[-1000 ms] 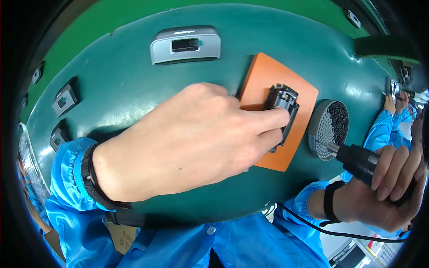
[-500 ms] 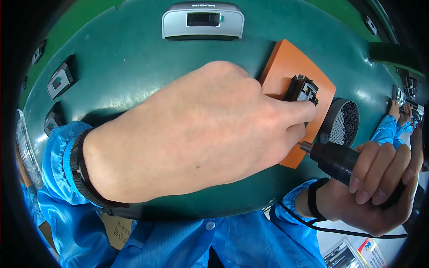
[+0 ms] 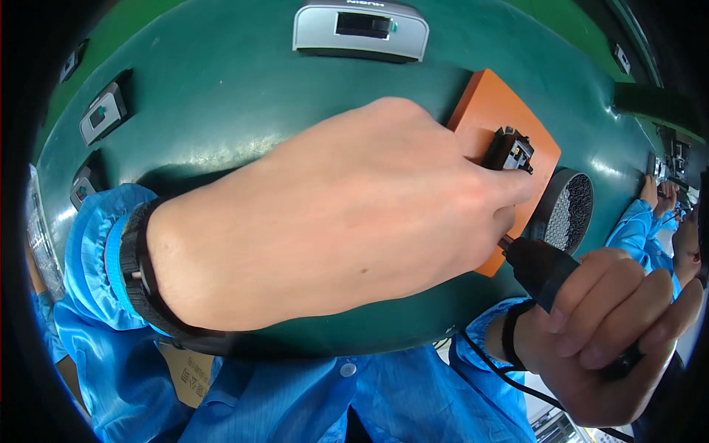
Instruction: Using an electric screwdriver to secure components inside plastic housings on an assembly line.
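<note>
My left hand [image 3: 428, 196] reaches across the middle, back side up, with its fingers closed on a small black device part [image 3: 509, 150]. The part rests on an orange block [image 3: 480, 103], and some of it is hidden under my fingers. My right hand [image 3: 602, 325] wraps round the grip of a black corded electric screwdriver [image 3: 538, 267]. The tool points left and slightly up, and its tip ends behind my left fingers, so where it touches cannot be seen. Just right of the block stands a round dish of small screws [image 3: 565, 214].
A silver-grey device with a dark window [image 3: 362, 29] stands at the table's far edge. Similar smaller-looking devices [image 3: 103, 114] line the left side. At far right, a co-worker's blue sleeve and hands [image 3: 639, 229] show. The screwdriver's cord [image 3: 491, 365] runs by my right wrist.
My right hand has come lower and tilted the screwdriver more steeply, its tip now further behind my left fingers. The whole view has shifted slightly; my left hand still holds the part.
</note>
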Demonstrator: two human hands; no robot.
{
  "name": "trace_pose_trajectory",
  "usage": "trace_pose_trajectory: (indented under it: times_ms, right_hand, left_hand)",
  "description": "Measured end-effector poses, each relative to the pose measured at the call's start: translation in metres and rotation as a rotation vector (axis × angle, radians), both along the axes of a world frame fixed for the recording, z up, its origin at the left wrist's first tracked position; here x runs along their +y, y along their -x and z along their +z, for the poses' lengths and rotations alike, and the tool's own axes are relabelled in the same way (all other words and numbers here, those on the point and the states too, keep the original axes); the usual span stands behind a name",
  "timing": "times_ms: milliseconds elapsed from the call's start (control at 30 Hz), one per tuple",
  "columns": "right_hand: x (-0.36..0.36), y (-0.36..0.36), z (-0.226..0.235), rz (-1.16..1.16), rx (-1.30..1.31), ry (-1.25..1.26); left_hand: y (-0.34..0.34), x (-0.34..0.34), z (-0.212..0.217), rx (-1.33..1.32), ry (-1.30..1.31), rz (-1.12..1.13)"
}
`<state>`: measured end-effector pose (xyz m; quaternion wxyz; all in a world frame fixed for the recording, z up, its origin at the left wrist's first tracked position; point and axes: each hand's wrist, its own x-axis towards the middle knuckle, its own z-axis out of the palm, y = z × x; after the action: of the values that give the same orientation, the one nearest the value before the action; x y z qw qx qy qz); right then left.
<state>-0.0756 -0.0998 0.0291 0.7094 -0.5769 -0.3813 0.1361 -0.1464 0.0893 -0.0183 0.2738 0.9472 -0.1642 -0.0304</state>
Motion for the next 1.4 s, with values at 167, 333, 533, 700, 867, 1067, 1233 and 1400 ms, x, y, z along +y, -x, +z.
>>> trace_pose_trajectory:
  times_ms: [167,333,533,700,867,1067,1233,1400]
  right_hand:
    - [0.014,-0.007,0.001,0.069,-0.139,0.062]
    - [0.014,-0.011,-0.004,0.067,-0.103,-0.024]
    - [-0.035,-0.041,0.021,0.083,0.083,-0.237]
    - [-0.057,-0.064,0.013,-0.227,-0.021,-0.174]
    - [-0.049,-0.067,-0.003,-0.319,-0.069,-0.130]
    - [-0.048,-0.078,-0.010,-0.296,-0.076,-0.121]
    - [-0.049,-0.082,-0.011,-0.281,-0.075,-0.090]
    - [-0.046,-0.079,-0.010,-0.282,-0.089,-0.085]
  left_hand:
    - [0.001,-0.003,-0.005,-0.130,0.025,0.001]
    - [-0.002,-0.010,-0.007,-0.179,-0.018,0.016]
    - [-0.005,-0.009,0.001,-0.156,-0.182,-0.065]
    - [0.001,-0.010,0.006,-0.060,-0.203,-0.082]
    - [-0.005,-0.011,0.011,0.001,-0.195,-0.112]
    - [-0.009,-0.011,0.011,-0.032,-0.147,-0.114]
    - [-0.011,-0.010,0.009,-0.029,-0.143,-0.114]
    - [-0.009,-0.007,0.008,-0.021,-0.154,-0.116]
